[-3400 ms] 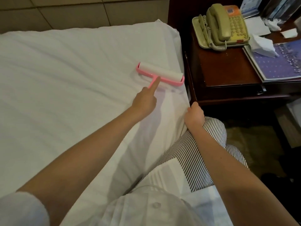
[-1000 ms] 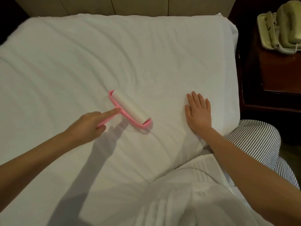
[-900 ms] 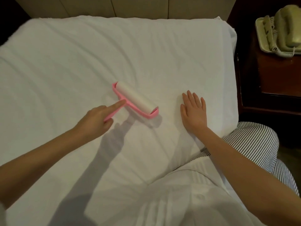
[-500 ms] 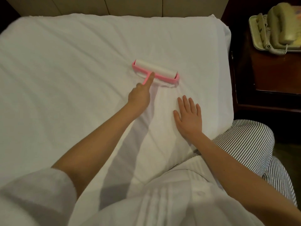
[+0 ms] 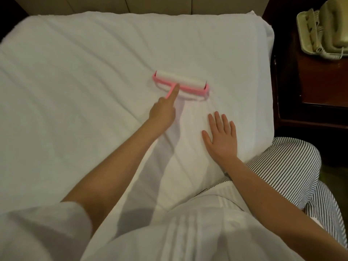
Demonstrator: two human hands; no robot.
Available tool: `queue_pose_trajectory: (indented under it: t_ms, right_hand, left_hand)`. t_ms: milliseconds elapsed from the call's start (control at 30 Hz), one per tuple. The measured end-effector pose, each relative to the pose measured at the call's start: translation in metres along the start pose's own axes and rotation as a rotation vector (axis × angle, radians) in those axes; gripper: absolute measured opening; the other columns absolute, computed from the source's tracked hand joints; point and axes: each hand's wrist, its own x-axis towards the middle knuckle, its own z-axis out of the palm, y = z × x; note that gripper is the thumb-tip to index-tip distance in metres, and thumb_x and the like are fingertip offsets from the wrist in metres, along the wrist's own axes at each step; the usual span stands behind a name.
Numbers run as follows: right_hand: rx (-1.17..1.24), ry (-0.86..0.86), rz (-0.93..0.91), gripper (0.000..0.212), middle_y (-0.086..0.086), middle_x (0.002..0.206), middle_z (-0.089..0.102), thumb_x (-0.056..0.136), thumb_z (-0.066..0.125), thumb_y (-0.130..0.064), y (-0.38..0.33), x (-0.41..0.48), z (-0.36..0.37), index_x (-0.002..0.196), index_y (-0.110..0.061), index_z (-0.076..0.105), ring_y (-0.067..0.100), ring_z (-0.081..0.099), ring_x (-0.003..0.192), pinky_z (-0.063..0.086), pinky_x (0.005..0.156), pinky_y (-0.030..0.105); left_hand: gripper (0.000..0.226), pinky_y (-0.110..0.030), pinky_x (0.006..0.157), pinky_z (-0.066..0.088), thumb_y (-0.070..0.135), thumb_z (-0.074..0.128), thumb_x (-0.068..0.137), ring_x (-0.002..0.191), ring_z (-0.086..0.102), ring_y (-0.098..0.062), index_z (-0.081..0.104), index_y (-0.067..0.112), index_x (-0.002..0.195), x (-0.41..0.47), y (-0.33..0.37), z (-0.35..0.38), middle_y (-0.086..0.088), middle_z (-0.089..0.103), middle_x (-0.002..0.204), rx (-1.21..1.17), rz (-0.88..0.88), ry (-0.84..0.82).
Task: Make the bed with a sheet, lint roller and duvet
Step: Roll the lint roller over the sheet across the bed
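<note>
A white sheet [image 5: 84, 91] covers the bed and shows shallow creases. On it, right of the middle, lies a pink lint roller [image 5: 181, 82] with a white roll. My left hand [image 5: 163, 112] grips its pink handle, forefinger stretched along the stem toward the roll. My right hand [image 5: 222, 138] lies flat on the sheet near the bed's right edge, fingers spread, a short way below and right of the roller. No duvet is in view.
A dark wooden nightstand [image 5: 320, 87] stands close against the bed's right side with a beige corded telephone [image 5: 325, 32] on it. A padded headboard [image 5: 150, 4] runs along the far edge. My striped trousers [image 5: 290, 166] press against the bed's right edge.
My left hand has pushed the roller away and to the right, turning it from slanted to nearly level. My right hand has stayed flat on the sheet.
</note>
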Motion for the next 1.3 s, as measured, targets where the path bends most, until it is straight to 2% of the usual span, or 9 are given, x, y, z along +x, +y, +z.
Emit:
queue_pose_trajectory:
  t_ms: [133,267,400,633,767,933,1100,1167,1300]
  right_hand:
    - [0.02,0.016,0.003,0.073,-0.003,0.159,0.003,0.086,-0.001,-0.054,0.001,-0.002,0.001,0.151,-0.024,0.008,0.016,-0.002,0.146,-0.016,0.112,0.028]
    - [0.021,0.02,0.001,0.072,-0.002,0.159,0.007,0.086,0.001,-0.053,0.001,-0.001,0.0,0.151,-0.022,0.013,0.017,0.001,0.146,-0.014,0.112,0.028]
    - [0.052,0.031,0.011,0.07,-0.001,0.158,0.01,0.088,0.002,-0.05,0.0,0.0,0.0,0.15,-0.022,0.015,0.018,0.004,0.146,-0.014,0.112,0.027]
    - [0.114,0.062,0.047,0.07,-0.002,0.158,0.013,0.087,0.0,-0.048,0.003,0.001,-0.001,0.149,-0.025,0.021,0.019,0.005,0.146,-0.007,0.115,0.032]
    - [0.141,0.067,0.173,0.061,-0.001,0.158,0.011,0.092,0.01,-0.042,0.013,0.003,-0.006,0.149,-0.027,0.021,0.021,0.0,0.146,-0.008,0.115,0.035]
    - [0.132,0.061,0.193,0.064,-0.002,0.159,0.01,0.089,0.007,-0.046,0.014,0.004,-0.006,0.149,-0.028,0.02,0.02,0.0,0.146,-0.009,0.114,0.034]
    - [0.127,0.089,0.19,0.068,0.0,0.158,0.015,0.087,0.004,-0.047,0.012,0.004,-0.004,0.149,-0.027,0.024,0.022,0.005,0.146,-0.007,0.115,0.035]
    - [0.123,0.078,0.192,0.062,0.0,0.158,0.014,0.09,0.01,-0.043,0.012,0.004,-0.005,0.149,-0.027,0.023,0.022,0.004,0.146,-0.007,0.115,0.036]
    - [0.108,0.051,0.193,0.061,-0.001,0.159,0.009,0.091,0.014,-0.041,0.011,0.001,-0.006,0.15,-0.027,0.018,0.021,-0.001,0.146,-0.01,0.114,0.035]
  left_hand:
    - [0.071,-0.032,0.067,0.034,0.004,0.032,0.093,0.079,0.05,-0.027,0.004,0.038,0.148,0.021,0.024,0.002,-0.019,0.052,0.107,-0.056,0.003,0.004]
    - [0.073,-0.036,0.069,0.04,0.006,0.035,0.094,0.079,0.056,-0.033,-0.003,0.038,0.148,-0.067,-0.001,0.027,-0.013,0.044,0.094,-0.042,-0.076,-0.031]
    - [0.072,-0.031,0.062,0.035,0.012,0.035,0.096,0.064,0.041,-0.024,-0.013,0.034,0.146,-0.152,-0.025,0.036,-0.005,0.034,0.088,0.065,-0.146,-0.105]
    - [0.07,-0.034,0.075,0.039,0.009,0.037,0.094,0.1,0.056,-0.037,0.003,0.036,0.149,-0.019,0.007,0.005,-0.023,0.052,0.112,-0.011,-0.022,-0.025]
    - [0.064,-0.031,0.072,0.034,0.01,0.03,0.096,0.102,0.054,-0.033,0.004,0.034,0.149,0.029,0.046,-0.004,-0.019,0.05,0.119,-0.065,-0.026,-0.004]
    - [0.073,-0.033,0.062,0.036,0.008,0.039,0.093,0.078,0.055,-0.034,0.0,0.031,0.15,-0.042,0.02,0.032,-0.013,0.045,0.084,-0.116,0.013,0.042]
    - [0.082,-0.031,0.055,0.034,0.009,0.045,0.091,0.055,0.041,-0.025,-0.014,0.036,0.143,-0.139,-0.019,0.049,-0.009,0.039,0.076,-0.079,0.006,0.017]
    - [0.076,-0.03,0.058,0.031,0.013,0.04,0.094,0.057,0.037,-0.021,-0.015,0.032,0.142,-0.133,-0.015,0.042,-0.008,0.038,0.079,-0.017,-0.01,-0.008]
    - [0.071,-0.034,0.069,0.037,0.013,0.04,0.094,0.084,0.055,-0.036,0.0,0.032,0.149,-0.054,0.008,0.019,-0.018,0.05,0.095,-0.011,0.022,0.004]
